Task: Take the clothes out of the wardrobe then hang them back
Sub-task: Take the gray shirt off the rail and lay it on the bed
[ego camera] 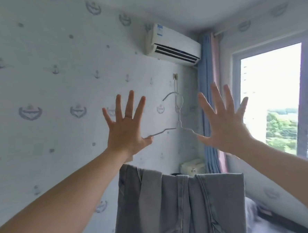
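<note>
Soft daylight, cool bluish cast
The window [273,98] at three o'clock glares blown-out white; lines bow toward the edges, and the frame is slightly soft — smeared at five o'clock.

The hanger [179,123] lies between the left hand [126,131] and right hand [225,126], above the jeans [180,206], left of the window [272,94].

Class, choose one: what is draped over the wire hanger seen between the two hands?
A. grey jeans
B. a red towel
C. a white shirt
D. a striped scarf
A: grey jeans hang folded beneath the wire hanger, between the left hand and right hand, both with fingers spread.
</note>
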`<state>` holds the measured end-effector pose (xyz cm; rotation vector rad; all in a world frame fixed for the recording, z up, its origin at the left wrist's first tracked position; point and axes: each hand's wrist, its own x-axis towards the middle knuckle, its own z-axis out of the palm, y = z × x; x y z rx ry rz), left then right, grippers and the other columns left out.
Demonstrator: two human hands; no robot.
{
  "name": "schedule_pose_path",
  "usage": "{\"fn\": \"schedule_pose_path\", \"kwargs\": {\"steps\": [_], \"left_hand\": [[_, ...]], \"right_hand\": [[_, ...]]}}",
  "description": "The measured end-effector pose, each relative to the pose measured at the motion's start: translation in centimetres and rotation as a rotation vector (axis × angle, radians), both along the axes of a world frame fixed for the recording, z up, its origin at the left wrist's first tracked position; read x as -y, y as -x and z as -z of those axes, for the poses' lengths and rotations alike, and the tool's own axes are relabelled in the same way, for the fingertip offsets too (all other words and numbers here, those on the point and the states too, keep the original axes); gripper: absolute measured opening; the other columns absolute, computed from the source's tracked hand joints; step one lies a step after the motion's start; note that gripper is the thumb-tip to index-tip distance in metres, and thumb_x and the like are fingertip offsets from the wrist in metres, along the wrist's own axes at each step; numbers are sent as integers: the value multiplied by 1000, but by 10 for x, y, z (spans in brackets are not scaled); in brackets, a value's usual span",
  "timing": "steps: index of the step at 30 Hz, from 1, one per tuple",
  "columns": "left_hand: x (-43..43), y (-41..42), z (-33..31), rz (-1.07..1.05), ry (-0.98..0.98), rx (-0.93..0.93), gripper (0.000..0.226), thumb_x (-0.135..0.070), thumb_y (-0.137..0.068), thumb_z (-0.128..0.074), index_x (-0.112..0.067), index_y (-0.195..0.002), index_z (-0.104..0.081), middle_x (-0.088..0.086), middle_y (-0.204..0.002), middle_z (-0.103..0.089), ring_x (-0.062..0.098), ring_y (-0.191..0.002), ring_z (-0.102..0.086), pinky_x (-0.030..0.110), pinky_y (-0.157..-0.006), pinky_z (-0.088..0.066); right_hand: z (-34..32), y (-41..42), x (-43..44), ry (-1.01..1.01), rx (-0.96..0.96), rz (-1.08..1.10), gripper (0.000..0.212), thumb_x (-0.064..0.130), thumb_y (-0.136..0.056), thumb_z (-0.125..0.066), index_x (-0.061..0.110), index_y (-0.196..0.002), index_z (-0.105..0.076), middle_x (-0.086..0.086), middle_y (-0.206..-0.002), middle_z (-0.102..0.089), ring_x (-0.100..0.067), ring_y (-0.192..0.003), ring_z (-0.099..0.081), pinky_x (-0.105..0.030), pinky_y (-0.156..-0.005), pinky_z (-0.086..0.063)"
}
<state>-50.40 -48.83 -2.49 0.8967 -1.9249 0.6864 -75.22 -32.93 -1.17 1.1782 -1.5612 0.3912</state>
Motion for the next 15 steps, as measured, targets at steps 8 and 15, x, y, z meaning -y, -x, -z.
{"fn": "schedule_pose_path", "kwargs": {"steps": [8, 15], "left_hand": [[37, 164, 83, 332, -49, 127, 133, -82, -64, -65, -32, -158, 14, 3, -165, 20, 38, -153, 10, 75, -110, 1], [41, 248, 161, 576, -4, 265, 132, -80, -63, -67, -28, -160, 5, 7, -168, 6, 40, -153, 2, 78, -111, -8]], "right_hand": [[79, 88, -36, -164, 110, 339, 135, 66, -62, -75, 28, -155, 15, -12, -163, 16, -40, -149, 9, -82, -101, -14], [158, 119, -71, -251, 170, 532, 109, 79, -75, -41, 27, -156, 10, -14, -164, 5, -42, -150, 1, -80, -102, -14]]}}
